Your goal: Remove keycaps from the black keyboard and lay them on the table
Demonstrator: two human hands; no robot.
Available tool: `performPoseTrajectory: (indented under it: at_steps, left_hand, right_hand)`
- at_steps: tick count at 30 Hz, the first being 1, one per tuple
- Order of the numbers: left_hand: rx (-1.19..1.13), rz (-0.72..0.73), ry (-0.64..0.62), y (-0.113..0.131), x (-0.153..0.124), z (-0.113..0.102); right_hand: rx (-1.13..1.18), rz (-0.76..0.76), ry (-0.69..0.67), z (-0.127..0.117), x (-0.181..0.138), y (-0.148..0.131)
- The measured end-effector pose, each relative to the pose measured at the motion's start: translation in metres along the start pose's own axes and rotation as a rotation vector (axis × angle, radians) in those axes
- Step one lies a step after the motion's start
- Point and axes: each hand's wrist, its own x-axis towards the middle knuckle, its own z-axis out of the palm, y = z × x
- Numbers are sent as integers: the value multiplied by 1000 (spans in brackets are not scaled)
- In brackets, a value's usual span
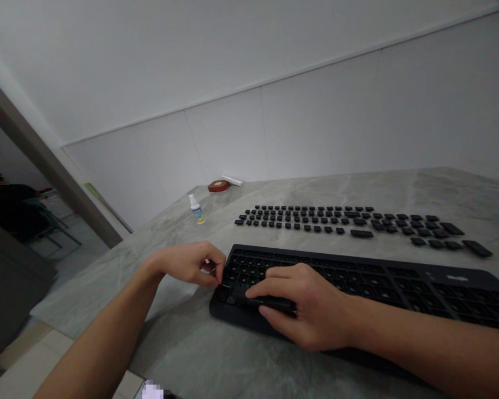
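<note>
A black keyboard (382, 277) lies on the grey table, most of its key positions bare, with a few keycaps (232, 299) on at the lower left corner. My right hand (305, 307) rests over its left part, closed around a slim black pen-like tool (276, 303) that points left; its kind is unclear. At the keyboard's left edge, the thumb and index finger of my left hand (193, 265) are pinched together close to the lower left keys. Whatever lies between those fingertips is too small to make out.
Rows of loose black keycaps (307, 217) are laid out behind the keyboard. A small white spray bottle (197, 210) stands at the left, with a reddish-brown box (218, 186) and a white strip (232, 180) near the wall. Another person (12, 205) sits far left.
</note>
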Motion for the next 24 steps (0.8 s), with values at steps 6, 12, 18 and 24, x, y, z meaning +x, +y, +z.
performPoseTrajectory:
  at_steps: [6,12,18,24]
  left_hand:
    - [-8,-67,4,3,3,0]
    - [13,-80,9,3,4,-1]
    - [15,-38,10,3,5,-1]
    - [26,-9,16,5,7,-1]
  right_hand:
    - [163,245,52,-1,3,-2]
    - [193,507,40,-3,7,-2]
    - [76,481,13,-3,5,4]
    - [-176,336,-86,-2,-1,4]
